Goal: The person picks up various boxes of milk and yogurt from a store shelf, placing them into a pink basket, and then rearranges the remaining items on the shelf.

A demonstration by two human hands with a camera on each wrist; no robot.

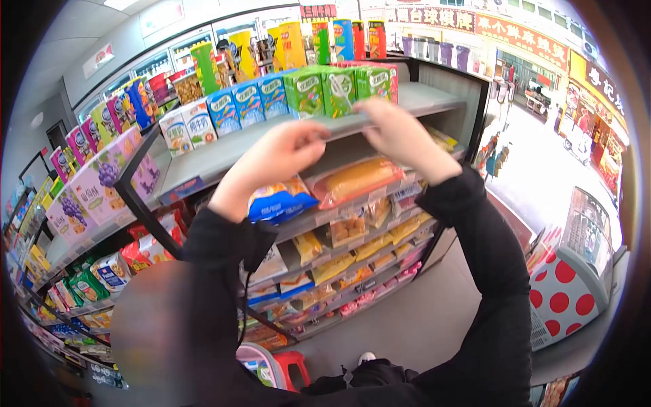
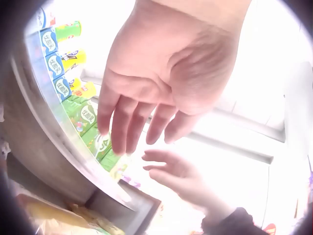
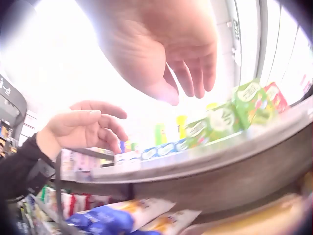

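In the head view, my left hand hovers before the front edge of the upper shelf, holding nothing. Its wrist view shows the palm with fingers loosely bent. My right hand is raised at the same shelf, nearest the green drink cartons; relaxed, empty fingers of this right hand show in the right wrist view. Blue drink cartons line up left of the green ones, followed by white milk cartons. A gap of air separates the two hands.
Below lie a long bread pack and a blue snack bag, above more shelves of packaged snacks. Purple gift boxes stand at left. A red stool is near my feet, and a dotted freezer stands at right.
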